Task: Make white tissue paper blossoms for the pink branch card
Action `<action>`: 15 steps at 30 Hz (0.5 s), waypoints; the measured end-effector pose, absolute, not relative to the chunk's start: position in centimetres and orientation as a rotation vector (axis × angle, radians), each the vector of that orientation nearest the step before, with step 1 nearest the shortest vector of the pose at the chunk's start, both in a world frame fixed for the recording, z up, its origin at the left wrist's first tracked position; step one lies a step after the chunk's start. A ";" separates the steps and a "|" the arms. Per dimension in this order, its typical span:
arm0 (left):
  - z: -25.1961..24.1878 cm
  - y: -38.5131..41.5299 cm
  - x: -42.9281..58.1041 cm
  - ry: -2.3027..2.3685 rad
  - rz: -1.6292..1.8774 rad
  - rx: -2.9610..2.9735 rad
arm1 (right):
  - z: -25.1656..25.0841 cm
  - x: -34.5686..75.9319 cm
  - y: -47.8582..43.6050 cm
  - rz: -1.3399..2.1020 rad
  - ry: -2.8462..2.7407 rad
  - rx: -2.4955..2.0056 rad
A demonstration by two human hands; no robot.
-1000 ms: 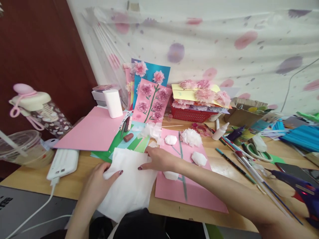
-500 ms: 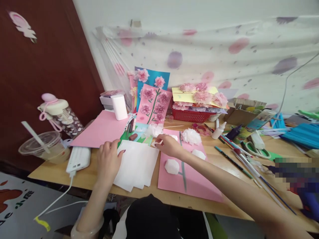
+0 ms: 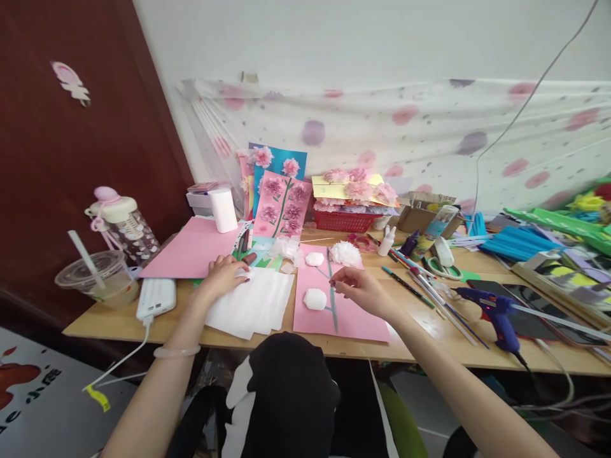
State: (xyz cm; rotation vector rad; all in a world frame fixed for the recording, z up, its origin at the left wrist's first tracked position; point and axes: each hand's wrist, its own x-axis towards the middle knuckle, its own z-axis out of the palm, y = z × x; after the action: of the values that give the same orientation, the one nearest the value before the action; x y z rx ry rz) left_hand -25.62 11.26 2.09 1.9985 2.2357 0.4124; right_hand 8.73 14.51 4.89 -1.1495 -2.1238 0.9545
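Observation:
My left hand (image 3: 223, 277) lies flat, fingers apart, on the upper left of a stack of white paper sheets (image 3: 251, 308). Over the pink card (image 3: 310, 324), my right hand (image 3: 360, 289) hovers with loosely bent fingers, thumb and fingertips slightly apart and nothing visible between them. The card bears a painted green stem (image 3: 333, 312), flat white paper rounds (image 3: 315, 299) and a fluffy white paper flower (image 3: 346, 253). My right hand covers part of the card's right side. White paper scraps (image 3: 287, 250) lie beyond the stack.
At left stand a lidded cup with a straw (image 3: 98, 283), a power bank (image 3: 156, 298) and a bottle (image 3: 126, 222). Finished flower cards (image 3: 281, 203) and a red basket (image 3: 346, 221) stand at the back. Pens, brushes, a glue bottle (image 3: 387, 242) and a blue glue gun (image 3: 496, 312) lie right.
My right hand has moved right from the scraps beside the stack to above the pink card. My left hand has come down onto the stack. The view has turned right.

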 end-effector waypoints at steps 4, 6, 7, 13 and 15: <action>3.1 11.8 -25.5 2.158 0.500 1.933 | 4.1 10.1 14.1 0.858 -2.174 -1.146; 4.1 11.7 -25.5 2.108 0.514 1.931 | 3.8 10.5 13.8 0.803 -2.190 -1.142; 4.7 11.5 -25.5 2.059 0.530 1.926 | 3.8 10.7 13.8 0.797 -2.185 -1.137; 9.5 10.2 -23.2 1.534 0.711 1.776 | 4.0 10.2 13.7 1.052 -2.074 -0.911; 10.5 10.5 -21.6 1.444 0.764 1.783 | 3.7 9.1 13.5 1.322 -1.977 -0.709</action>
State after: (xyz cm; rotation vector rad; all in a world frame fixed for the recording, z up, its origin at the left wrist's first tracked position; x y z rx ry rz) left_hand -21.60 10.48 10.52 1.7832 1.4439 0.7642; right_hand 9.07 13.47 3.72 -0.7094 -1.9769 1.3217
